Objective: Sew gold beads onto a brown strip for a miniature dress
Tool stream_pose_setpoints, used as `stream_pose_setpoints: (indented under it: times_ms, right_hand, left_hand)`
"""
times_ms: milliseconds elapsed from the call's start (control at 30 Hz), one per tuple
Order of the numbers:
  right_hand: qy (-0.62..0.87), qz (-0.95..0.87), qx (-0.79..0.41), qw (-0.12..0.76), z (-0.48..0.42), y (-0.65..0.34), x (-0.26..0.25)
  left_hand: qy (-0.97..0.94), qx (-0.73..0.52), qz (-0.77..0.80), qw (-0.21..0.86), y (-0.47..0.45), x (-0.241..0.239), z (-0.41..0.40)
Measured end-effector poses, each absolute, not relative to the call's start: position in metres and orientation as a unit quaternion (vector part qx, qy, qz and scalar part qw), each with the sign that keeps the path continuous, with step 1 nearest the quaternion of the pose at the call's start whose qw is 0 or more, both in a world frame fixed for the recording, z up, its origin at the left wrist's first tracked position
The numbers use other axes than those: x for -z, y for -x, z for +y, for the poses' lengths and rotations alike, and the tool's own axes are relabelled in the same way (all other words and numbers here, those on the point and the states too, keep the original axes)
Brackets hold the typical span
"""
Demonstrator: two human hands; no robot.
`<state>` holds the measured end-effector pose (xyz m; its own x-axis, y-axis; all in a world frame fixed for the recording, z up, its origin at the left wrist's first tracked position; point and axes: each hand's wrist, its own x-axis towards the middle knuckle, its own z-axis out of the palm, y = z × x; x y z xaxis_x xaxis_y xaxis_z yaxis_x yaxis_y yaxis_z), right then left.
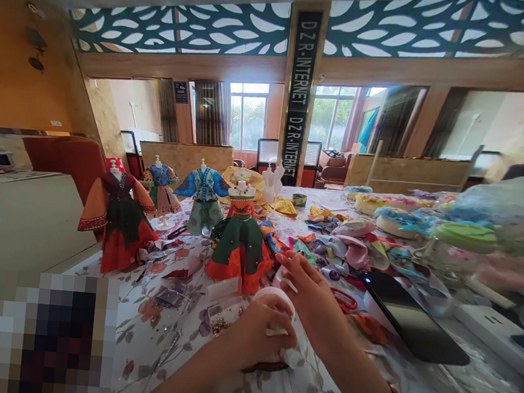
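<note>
Both hands (280, 308) gripping white tape roll (275, 298).

Daylight pouring in thru the windows (247, 119) at back, panes blown out to near white. Room evenly bright, shadows soft. Glare streak on the dark phone (409, 319). Wide-angle warp: ceiling bows, walls lean at edges. Right side smeared, bags (492, 232) out of focus. Pixelated block bottom left. Centre sharp enough.
</note>
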<state>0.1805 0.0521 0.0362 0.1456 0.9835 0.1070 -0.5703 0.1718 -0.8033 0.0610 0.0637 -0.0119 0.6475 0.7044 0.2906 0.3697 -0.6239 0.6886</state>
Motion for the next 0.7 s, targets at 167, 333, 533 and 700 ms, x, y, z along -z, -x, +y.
stream_pose_setpoints:
  times_ms: [167, 333, 533, 700]
  right_hand:
    - [0.298, -0.331, -0.596, 0.668, 0.057, -0.177, -0.03]
    - [0.292, -0.358, -0.606, 0.648, 0.055, -0.174, -0.027]
    - [0.318, -0.436, -0.566, 0.623, 0.037, -0.166, -0.03]
    - [0.391, -0.585, -0.405, 0.584, 0.028, -0.159, -0.03]
  left_hand:
    - [-0.805, -0.335, 0.337, 0.354, -0.049, -0.005, 0.054]
    - [-0.765, -0.391, 0.368, 0.355, -0.031, -0.019, 0.043]
    - [-0.715, -0.487, 0.413, 0.286, -0.008, -0.028, 0.032]
    - [-0.704, -0.55, 0.408, 0.187, 0.008, -0.03, 0.025]
